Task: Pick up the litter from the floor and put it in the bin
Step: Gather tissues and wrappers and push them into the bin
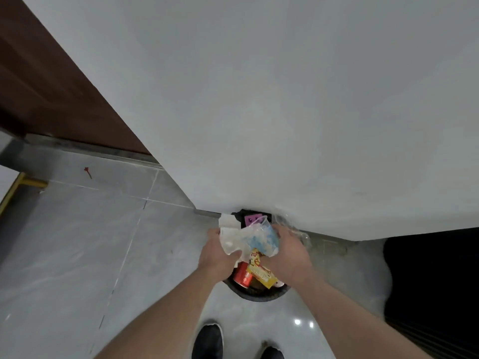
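I have both hands over the bin (259,296), which stands on the floor (77,255) against the foot of the white wall (285,99), just ahead of my shoes (207,340). My left hand (216,253) and right hand (290,255) press a bundle of litter (248,239) between them: crumpled white paper, a clear plastic bag with blue print, and a yellow and red wrapper (260,272) hanging from the underside. Each hand's grip is curled round its side of the bundle, so neither is free. Below it, a red can (242,277) shows in the mouth of the bin; whether it already lies inside or hangs from the bundle I cannot tell.

I judge this to be the dropping step. The bundle is already above the opening, so the next move calls for lowering it a little and parting both hands together, so the loose wrapper and paper fall inside the rim, not over it. Some clear plastic (298,231) lies by the wall just beyond my right hand, and a small red scrap (88,172) sits well off to the left; both may need collecting.
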Motion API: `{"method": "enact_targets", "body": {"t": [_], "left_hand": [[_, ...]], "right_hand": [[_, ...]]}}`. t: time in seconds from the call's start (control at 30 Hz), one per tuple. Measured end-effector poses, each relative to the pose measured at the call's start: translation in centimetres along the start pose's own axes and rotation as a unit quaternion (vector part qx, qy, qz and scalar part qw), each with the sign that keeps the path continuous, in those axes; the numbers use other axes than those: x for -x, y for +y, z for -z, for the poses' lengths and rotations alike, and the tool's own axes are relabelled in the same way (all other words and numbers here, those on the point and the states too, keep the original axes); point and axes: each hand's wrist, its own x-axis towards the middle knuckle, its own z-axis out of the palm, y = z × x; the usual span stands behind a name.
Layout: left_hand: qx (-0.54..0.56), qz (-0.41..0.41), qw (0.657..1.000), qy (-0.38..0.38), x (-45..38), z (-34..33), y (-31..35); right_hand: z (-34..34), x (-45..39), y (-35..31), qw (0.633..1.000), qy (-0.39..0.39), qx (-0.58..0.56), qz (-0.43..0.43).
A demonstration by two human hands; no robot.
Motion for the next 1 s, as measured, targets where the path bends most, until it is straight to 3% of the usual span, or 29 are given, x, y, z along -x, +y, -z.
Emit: {"method": "enact_targets", "body": {"t": [0.37,0.7,1.0], "left_hand": [[-0.13,0.009,0.991,-0.038,-1.2,0.3,-2.2],[-0.06,0.016,0.998,-0.017,1.3,-0.4,-1.7],[0.006,0.066,0.998,0.011,4.4,-0.4,-2.1]], "right_hand": [[-3.9,-0.4,1.2,0.999,0.03,-0.013,-0.036],[-4.1,2.6,2.9,0.994,0.09,-0.062,0.022],[-3.1,6.9,3.8,0.994,0.083,-0.068,0.021]]}}
